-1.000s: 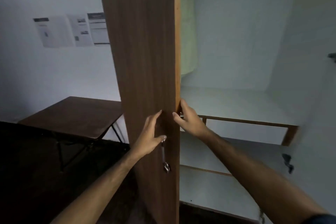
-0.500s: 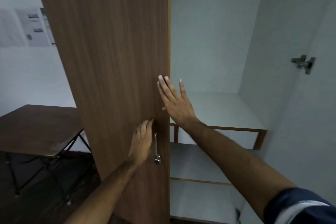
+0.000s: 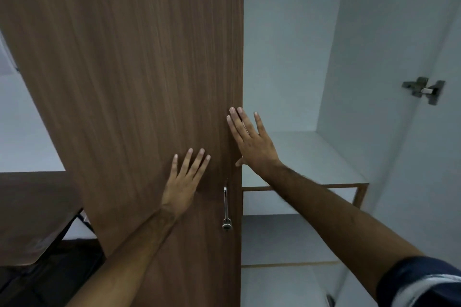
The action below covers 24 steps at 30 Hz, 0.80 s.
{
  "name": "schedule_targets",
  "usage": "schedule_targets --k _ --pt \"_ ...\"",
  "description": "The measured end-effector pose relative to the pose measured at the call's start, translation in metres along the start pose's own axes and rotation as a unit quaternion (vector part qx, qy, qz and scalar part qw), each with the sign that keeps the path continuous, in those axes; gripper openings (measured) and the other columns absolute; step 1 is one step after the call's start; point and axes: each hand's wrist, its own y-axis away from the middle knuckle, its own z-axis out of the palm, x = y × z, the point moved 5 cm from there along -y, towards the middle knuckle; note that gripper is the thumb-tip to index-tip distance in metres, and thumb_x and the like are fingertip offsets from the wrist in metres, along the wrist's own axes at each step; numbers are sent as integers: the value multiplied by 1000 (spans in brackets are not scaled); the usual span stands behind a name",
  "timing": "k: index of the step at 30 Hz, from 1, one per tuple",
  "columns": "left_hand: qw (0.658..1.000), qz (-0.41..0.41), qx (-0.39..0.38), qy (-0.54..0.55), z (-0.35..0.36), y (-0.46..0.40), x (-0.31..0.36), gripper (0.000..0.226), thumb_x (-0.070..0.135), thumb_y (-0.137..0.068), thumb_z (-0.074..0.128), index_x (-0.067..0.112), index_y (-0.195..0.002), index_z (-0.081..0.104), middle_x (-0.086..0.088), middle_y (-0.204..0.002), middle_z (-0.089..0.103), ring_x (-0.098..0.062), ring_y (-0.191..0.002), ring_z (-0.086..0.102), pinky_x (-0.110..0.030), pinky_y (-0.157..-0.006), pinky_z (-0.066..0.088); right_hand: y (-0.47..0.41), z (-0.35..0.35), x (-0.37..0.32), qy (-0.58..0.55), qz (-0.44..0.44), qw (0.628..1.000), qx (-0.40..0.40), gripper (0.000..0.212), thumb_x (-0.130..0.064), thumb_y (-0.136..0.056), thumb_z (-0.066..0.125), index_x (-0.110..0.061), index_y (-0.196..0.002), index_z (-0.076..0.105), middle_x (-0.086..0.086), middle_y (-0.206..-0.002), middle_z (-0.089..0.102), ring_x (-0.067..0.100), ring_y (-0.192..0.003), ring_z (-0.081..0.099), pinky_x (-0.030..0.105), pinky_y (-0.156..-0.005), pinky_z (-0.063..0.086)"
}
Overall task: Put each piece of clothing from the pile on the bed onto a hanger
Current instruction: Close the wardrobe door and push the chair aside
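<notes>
Both hands lay flat, fingers straight, holding nothing: left hand (image 3: 183,179) on the wardrobe door (image 3: 139,87), right hand (image 3: 250,141) at its edge, probably to swing it. No clothing or hanger showed.

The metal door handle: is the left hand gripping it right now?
No, the left hand lies flat with straight fingers on the wooden door, beside the metal door handle and not around it.
</notes>
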Motion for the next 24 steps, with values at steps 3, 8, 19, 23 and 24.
schedule_targets --k 3,8,19,23,24 --pt "1000 14 6 -1 13 -15 -3 133 38 -67 88 14 -160 -5 -10 -167 -11 -37 -153 -9 -65 -120 5 -15 10 0 -3 14 1000 -14 150 -76 -64 74 -1 -155 -18 20 -164 -21 37 -152 -16 56 -124 3" --pt "999 41 31 2 33 -33 -7 148 46 -51 94 13 -160 -1 -12 -168 -4 -39 -153 -3 -68 -118 0 -28 27 5 -7 9 1000 -27 151 -81 -64 69 -3 -153 -24 18 -161 -29 36 -151 -20 57 -123 1" --pt "999 41 18 -16 24 -29 -13 143 45 -56 92 11 -160 0 -15 -167 -5 -41 -153 -1 -68 -118 9 -21 3 2 -14 2 999 -30 135 -73 -73 70 -4 -158 -9 17 -166 -17 33 -153 -16 53 -123 11" --pt "999 33 25 23 -1 -16 -6 122 33 -66 88 11 -160 12 -15 -167 2 -39 -153 2 -66 -118 8 4 -15 11 -22 -4 999 -35 108 -69 -90 51 -4 -159 0 16 -167 -7 31 -155 -7 53 -124 6" --pt "998 32 24 42 -9 -14 -2 119 34 -66 87 11 -159 16 -15 -167 7 -38 -153 8 -67 -118 8 17 -19 17 -29 8 999 -36 104 -68 -93 47 -4 -159 1 16 -167 -6 30 -155 -7 54 -124 4"
